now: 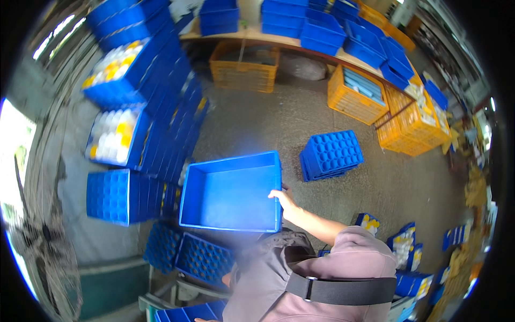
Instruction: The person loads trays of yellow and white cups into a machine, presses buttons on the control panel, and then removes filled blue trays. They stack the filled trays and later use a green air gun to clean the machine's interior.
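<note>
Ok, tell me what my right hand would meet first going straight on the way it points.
The bin: your right hand grips its right wall, so that comes first. Past that wall, probably the bin's inside, though depth is hard to judge.

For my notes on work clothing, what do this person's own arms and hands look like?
The right hand wears no glove; the forearm is uncovered, no watch visible. A short, dusty-mauve fabric sleeve shows no clear markings. The left sleeve is hidden.

Right hand point(286, 203) — gripping blue bin point(232, 194).
</note>
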Demonstrator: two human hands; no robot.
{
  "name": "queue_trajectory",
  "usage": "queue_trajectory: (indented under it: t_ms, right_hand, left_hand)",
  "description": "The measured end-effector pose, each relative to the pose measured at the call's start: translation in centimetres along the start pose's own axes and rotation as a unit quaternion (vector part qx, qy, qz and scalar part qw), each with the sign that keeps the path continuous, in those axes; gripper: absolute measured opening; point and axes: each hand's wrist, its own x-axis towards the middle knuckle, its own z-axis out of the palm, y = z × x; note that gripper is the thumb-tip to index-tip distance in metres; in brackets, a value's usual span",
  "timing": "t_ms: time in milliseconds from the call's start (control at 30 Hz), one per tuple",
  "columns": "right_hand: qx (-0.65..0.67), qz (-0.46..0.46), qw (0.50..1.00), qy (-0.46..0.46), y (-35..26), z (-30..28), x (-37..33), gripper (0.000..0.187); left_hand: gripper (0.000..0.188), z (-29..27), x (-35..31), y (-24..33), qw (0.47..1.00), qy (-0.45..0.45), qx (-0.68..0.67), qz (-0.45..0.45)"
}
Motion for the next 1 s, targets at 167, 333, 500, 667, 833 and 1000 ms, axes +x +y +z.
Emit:
queue_trajectory:
  t_ms: [167, 333, 500, 667, 833, 1000]
  right_hand:
    - [0.096, -0.091, 0.984, 0.119, -8.6, -7.3, 4.2, 0.084]
    - [0.237, -0.252, 0.931, 0.116, -13.8, -14.1, 6.9, 0.056]
    - [0.353, -0.275, 0.884, 0.134, -20.4, -16.3, 9.4, 0.065]
    - [0.410, -0.363, 0.832, 0.089, -33.0, -15.9, 16.1, 0.068]
    - [0.384, -0.389, 0.829, 0.118, -48.9, -13.8, 25.4, 0.077]
    - [0.367, -0.336, 0.852, 0.162, -62.1, -12.9, 34.3, 0.088]
  left_hand:
    - [0.049, 9.1, 0.0, 13.7, 0.973, -0.118, -0.170, 0.097]
    - [0.043, 14.2, -0.9, 29.2, 0.913, -0.221, -0.305, 0.155]
    - [0.031, 21.8, -0.6, 44.5, 0.859, -0.300, -0.228, 0.346]
    - [0.027, 32.9, 1.7, 58.0, 0.698, -0.384, -0.220, 0.563]
    - [0.046, 44.9, 4.0, 72.2, 0.679, -0.370, -0.169, 0.611]
    - [0.036, 56.0, 6.5, 87.9, 0.653, -0.317, -0.162, 0.669]
